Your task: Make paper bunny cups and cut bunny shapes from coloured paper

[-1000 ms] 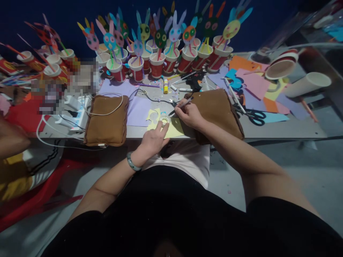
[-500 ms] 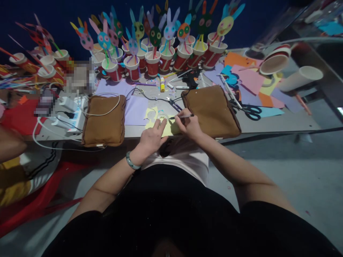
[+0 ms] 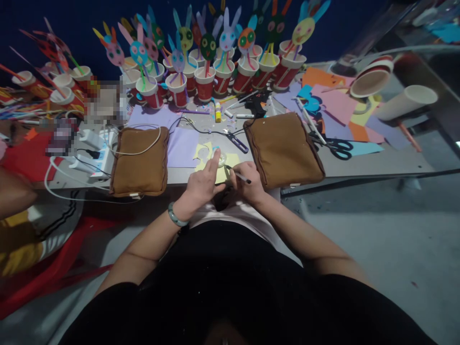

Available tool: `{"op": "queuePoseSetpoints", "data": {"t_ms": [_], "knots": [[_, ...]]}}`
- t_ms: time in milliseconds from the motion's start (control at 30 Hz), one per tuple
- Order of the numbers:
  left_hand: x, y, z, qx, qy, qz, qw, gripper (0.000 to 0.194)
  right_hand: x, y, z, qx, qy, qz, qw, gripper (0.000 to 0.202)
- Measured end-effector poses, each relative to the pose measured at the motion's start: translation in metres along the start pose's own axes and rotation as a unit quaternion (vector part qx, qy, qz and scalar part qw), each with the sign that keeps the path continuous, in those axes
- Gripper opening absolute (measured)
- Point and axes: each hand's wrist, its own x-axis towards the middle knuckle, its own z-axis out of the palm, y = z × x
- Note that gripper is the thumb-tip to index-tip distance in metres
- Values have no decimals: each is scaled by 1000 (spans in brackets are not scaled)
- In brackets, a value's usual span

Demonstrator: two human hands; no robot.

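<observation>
My left hand [image 3: 203, 183] lies over the yellow paper [image 3: 233, 158] at the table's front edge, with its fingers stretched out. Its fingertips rest at a small, round, pale see-through piece [image 3: 223, 159], partly covered by them. Closed around a dark-tipped pen [image 3: 240, 176], my right hand [image 3: 250, 183] is just to the right. The pen's tip points left, close to the lower rim of the round piece; whether it touches the paper I cannot tell. Curved cut-outs show in the yellow paper's left part. Beyond my right hand lies a purple-and-black cutter [image 3: 237, 143].
Brown cushions [image 3: 140, 165] [image 3: 283, 151] flank the work spot. Red paper cups [image 3: 205, 86] with rabbit-faced figures line the back. Black scissors [image 3: 339, 148] and coloured paper [image 3: 334, 103] lie right; a power strip [image 3: 104, 153] with cables stands left. Another person's arm [image 3: 14, 194] enters at left.
My right hand has moved down toward me, bringing the pen from the right side of the round piece to its lower rim. The cutter is now less covered. My left hand has shifted slightly.
</observation>
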Motion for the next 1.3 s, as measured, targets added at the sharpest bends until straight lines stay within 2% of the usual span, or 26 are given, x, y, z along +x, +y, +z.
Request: {"op": "queuePoseSetpoints", "data": {"t_ms": [300, 533, 767, 967, 1133, 1300], "knots": [[1, -16, 4, -38, 7, 25, 999, 114, -7, -9, 7, 33, 46, -71, 996, 10], [3, -28, -1, -57, 3, 52, 997, 125, -11, -12, 9, 32, 59, -81, 994, 7], [6, -37, -6, -79, 3, 85, 993, 125, -8, -12, 19, 33, -44, -102, 993, 12], [7, -38, -9, -76, -4, 85, 993, 122, 3, -16, 22, -45, -45, -153, 986, 16], [6, -36, -15, -74, -14, 83, 994, 120, 8, -19, 23, -76, -86, -121, 986, 16], [7, -35, -15, -72, -8, 79, 994, 116, 13, -20, 22, -56, -79, -119, 988, 14]]}}
